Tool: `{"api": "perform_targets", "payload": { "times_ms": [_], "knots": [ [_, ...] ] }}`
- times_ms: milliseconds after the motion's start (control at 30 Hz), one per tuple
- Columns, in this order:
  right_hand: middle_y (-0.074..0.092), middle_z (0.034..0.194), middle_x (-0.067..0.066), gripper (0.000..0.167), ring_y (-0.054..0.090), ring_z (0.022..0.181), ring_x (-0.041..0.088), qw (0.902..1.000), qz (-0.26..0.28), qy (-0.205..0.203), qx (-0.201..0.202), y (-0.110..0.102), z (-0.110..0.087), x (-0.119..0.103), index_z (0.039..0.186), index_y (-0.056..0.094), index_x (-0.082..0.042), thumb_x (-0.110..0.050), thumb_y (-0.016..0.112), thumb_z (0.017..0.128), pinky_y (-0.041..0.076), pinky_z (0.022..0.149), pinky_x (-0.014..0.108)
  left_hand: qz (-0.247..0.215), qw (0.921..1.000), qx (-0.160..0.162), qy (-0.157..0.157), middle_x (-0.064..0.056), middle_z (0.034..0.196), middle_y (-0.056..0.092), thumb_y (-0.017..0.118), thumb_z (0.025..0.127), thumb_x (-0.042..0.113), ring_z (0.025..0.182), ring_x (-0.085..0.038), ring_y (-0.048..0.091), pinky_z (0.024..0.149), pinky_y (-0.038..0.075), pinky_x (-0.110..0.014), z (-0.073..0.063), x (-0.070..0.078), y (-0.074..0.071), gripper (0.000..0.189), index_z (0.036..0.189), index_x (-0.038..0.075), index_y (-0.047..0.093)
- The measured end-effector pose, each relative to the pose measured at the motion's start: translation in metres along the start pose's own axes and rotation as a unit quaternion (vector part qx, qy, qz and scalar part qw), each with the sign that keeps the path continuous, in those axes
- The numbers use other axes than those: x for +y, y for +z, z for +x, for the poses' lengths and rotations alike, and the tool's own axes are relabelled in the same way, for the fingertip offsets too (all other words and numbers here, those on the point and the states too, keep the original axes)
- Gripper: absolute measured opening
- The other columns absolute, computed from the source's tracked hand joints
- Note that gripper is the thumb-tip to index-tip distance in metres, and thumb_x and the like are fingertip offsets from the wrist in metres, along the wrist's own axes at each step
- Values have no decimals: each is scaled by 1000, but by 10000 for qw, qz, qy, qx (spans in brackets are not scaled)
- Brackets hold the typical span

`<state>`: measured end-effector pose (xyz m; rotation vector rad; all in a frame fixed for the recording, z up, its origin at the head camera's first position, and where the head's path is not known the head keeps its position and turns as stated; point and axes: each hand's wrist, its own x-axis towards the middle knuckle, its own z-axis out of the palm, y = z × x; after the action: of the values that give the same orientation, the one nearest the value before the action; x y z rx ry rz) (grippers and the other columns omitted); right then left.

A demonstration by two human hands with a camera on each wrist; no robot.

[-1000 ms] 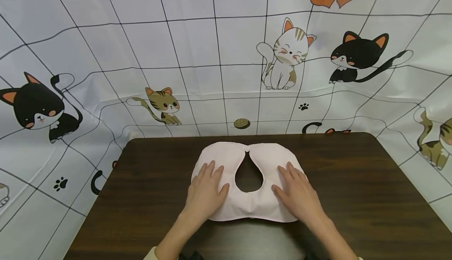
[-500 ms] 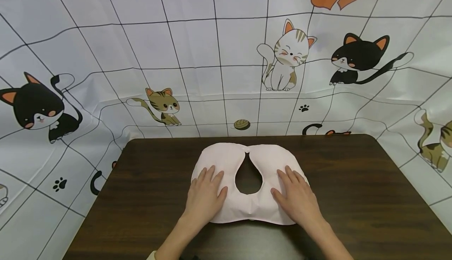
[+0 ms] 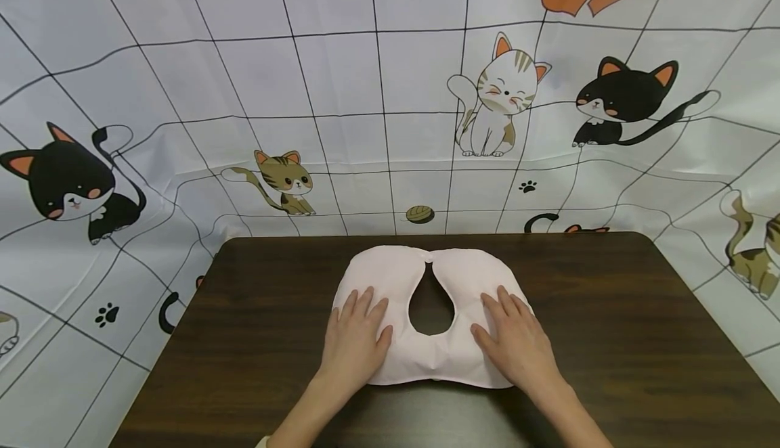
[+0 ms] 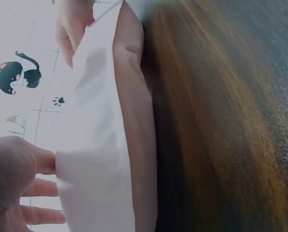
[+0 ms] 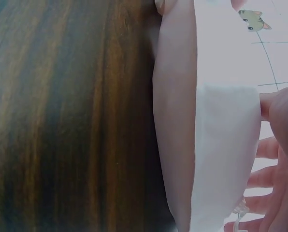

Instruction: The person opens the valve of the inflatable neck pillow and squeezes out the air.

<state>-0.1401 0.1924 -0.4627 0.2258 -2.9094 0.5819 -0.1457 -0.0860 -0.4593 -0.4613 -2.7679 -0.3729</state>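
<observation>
A puffy, pale pink U-shaped neck pillow [image 3: 430, 356] lies flat on the dark wooden table [image 3: 609, 340], its two ends meeting at the far side around a teardrop opening. On its left lobe rests my left hand [image 3: 355, 340], fingers spread and fairly straight. My right hand [image 3: 516, 340] lies likewise on the right lobe. Seen side-on in the left wrist view, the pillow [image 4: 98, 130] has a seam along its thick edge. A small clear plastic piece, looking like a valve [image 5: 240, 209], shows beside the pillow near the right fingers in the right wrist view.
Behind the table hangs a white sheet [image 3: 341, 76] with black grid lines and printed cats, which also runs down both sides. Bare tabletop [image 3: 262, 299] extends left and right of the pillow.
Both hands have slid slightly toward me over the pillow since a second ago, staying on its lobes. The pillow keeps its place, and the view shifts a little.
</observation>
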Motion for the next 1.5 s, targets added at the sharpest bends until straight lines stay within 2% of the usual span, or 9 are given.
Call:
{"api": "perform_targets", "payload": {
  "times_ms": [233,433,567,800,967,1500],
  "knots": [
    [43,154,27,57,40,140,47,10000,27,-6,46,-3,-3,0,144,57,-5,-31,70,95,35,107,68,-38,9995,302,61,-18,141,59,76,90,24,133,-44,51,97,44,-68,-5,3,-10,40,127,10,72],
    [47,152,27,55,43,139,47,9992,21,-276,277,-6,-7,-1,141,60,-2,-27,74,94,34,109,66,-112,9990,386,184,-18,139,60,76,89,24,131,-44,52,98,44,-68,-9,11,-17,39,124,8,72],
    [48,151,26,56,42,141,45,9987,83,-386,323,-1,-7,0,140,60,0,-28,74,94,32,110,66,-67,9991,368,183,-18,138,61,75,90,27,131,-43,53,98,45,-67,-12,12,-13,40,124,7,72],
    [49,151,24,56,42,141,44,9992,-83,-312,241,5,-8,-2,140,60,-1,-31,73,95,27,109,72,-46,9997,249,-36,-18,140,60,73,91,31,132,-42,52,99,44,-66,-13,8,-3,49,130,3,67],
    [49,151,24,54,41,141,45,9993,-156,-293,186,4,-10,-2,140,60,-2,-32,71,97,25,109,74,-106,9997,194,-89,-18,141,59,72,91,32,132,-43,51,98,44,-66,-14,7,1,49,129,1,67],
    [51,149,25,52,46,136,47,9993,-109,-343,94,5,-15,3,140,61,-4,-31,72,96,31,109,69,-64,9999,-38,-79,-15,143,58,71,92,34,134,-43,49,99,43,-67,-17,5,3,48,131,5,68]
  ]
}}
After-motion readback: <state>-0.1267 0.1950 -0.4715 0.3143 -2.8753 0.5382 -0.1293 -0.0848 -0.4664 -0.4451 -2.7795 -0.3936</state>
